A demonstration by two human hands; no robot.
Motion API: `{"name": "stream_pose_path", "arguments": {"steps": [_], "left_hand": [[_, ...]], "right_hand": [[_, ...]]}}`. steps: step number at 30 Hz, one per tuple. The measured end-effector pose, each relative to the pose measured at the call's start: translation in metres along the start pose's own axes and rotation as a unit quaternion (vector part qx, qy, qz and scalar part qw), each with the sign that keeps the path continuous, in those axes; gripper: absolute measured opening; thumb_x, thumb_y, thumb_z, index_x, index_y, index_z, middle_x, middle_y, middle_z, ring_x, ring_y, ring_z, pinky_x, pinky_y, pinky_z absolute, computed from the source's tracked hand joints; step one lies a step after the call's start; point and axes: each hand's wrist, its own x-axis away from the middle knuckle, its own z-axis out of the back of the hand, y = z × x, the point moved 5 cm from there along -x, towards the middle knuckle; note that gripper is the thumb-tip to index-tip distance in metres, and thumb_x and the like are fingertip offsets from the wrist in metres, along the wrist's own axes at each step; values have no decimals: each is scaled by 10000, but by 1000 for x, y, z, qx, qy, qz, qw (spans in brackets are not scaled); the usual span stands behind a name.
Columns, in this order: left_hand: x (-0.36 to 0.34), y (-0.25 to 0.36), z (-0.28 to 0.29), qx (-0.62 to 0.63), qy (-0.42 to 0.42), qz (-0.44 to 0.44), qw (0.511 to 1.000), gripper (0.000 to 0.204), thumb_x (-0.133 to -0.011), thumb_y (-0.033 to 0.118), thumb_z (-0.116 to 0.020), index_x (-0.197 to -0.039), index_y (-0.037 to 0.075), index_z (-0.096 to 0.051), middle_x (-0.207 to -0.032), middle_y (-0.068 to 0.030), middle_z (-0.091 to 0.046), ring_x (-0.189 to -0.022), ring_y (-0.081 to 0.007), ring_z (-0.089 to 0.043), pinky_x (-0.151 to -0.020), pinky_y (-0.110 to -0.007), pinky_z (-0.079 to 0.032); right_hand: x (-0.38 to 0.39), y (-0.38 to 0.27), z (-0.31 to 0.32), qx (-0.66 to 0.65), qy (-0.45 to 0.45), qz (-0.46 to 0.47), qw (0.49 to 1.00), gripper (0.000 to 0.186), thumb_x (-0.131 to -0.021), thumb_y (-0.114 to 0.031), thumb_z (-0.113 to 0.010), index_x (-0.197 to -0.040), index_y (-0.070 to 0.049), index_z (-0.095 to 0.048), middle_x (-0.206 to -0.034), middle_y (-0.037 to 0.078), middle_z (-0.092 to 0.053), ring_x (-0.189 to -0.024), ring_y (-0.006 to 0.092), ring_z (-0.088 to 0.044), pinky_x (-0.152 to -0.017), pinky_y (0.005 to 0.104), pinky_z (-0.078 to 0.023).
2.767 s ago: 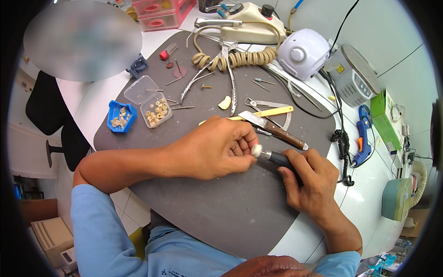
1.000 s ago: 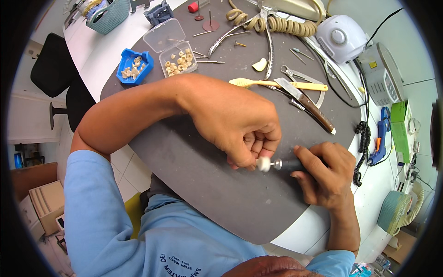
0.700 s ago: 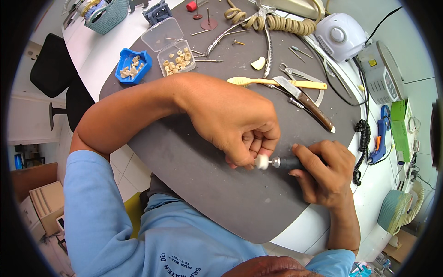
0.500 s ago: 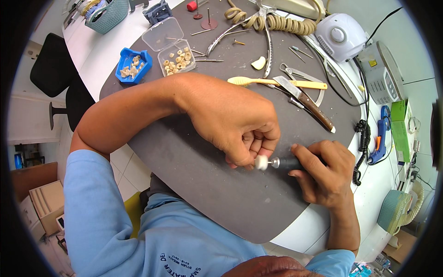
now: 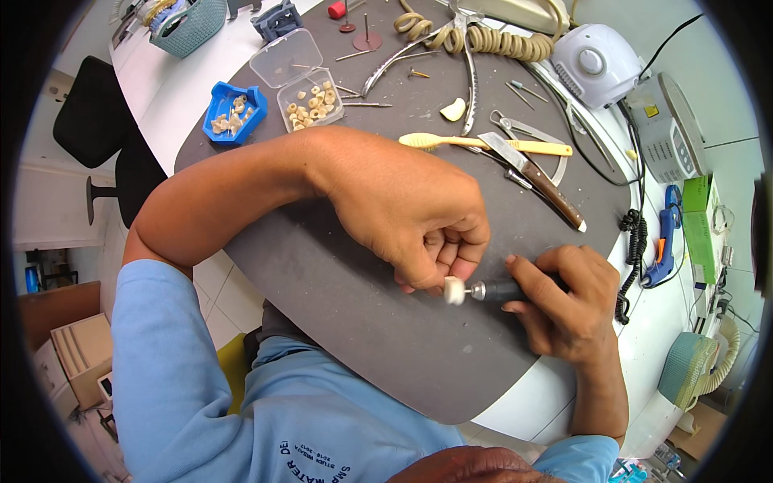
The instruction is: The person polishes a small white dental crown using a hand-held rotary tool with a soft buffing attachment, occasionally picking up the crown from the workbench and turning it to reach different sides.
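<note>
My right hand (image 5: 576, 302) is wrapped round a black rotary handpiece (image 5: 501, 290), its metal nose pointing left. On the shank at its front sits a white polishing wheel (image 5: 453, 291), blurred at the edges. My left hand (image 5: 411, 209) is bent over the mat, thumb and fingers curled together in a pinch. The wheel is right at those fingertips. Whatever they pinch is too hidden to make out. Beyond the left hand lie a yellow toothbrush (image 5: 475, 142) and a knife with a brown wooden handle (image 5: 549, 193).
Behind my left forearm stand a blue tray (image 5: 258, 117) with small tooth-coloured pieces and a clear lidded box (image 5: 283, 113) of similar caps. Dividers (image 5: 527, 129), a cream piece (image 5: 453, 109) and a coiled hose (image 5: 507, 44) lie at the back. A white control unit (image 5: 596, 68) stands far right.
The white wheel and the handpiece's nose have shifted slightly left and down at the left fingertips. Both hands otherwise hold nearly the same pose.
</note>
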Motion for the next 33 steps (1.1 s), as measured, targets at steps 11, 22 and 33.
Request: {"name": "stream_pose_path", "arguments": {"steps": [11,22,33], "left_hand": [[1,3,0,-4,3,-7,1000,214,-963,80,-771,-1133,-50,-756,-918,-69,-807,-813,-114,-777,-718,-270,-624],[1,0,0,4,0,-6,1000,214,-967,67,-768,-1148,-47,-762,-932,-66,-808,-808,-111,-773,-720,-266,-624],[2,3,0,2,-2,-2,1000,210,-968,61,-759,-1143,-54,-763,-940,-67,-816,-802,-101,-776,-715,-261,-630]], "right_hand": [[1,1,1,5,9,-16,1000,426,-803,-407,-920,-1133,-146,-855,-829,18,-592,-656,194,-543,-599,362,-400],[0,0,2,-6,6,-13,1000,411,-797,-384,-928,-1109,-131,-844,-826,28,-600,-662,205,-563,-602,369,-416],[0,0,2,-6,-1,-6,1000,410,-792,-378,-926,-1104,-126,-841,-831,31,-605,-669,208,-564,-603,372,-420]]}}
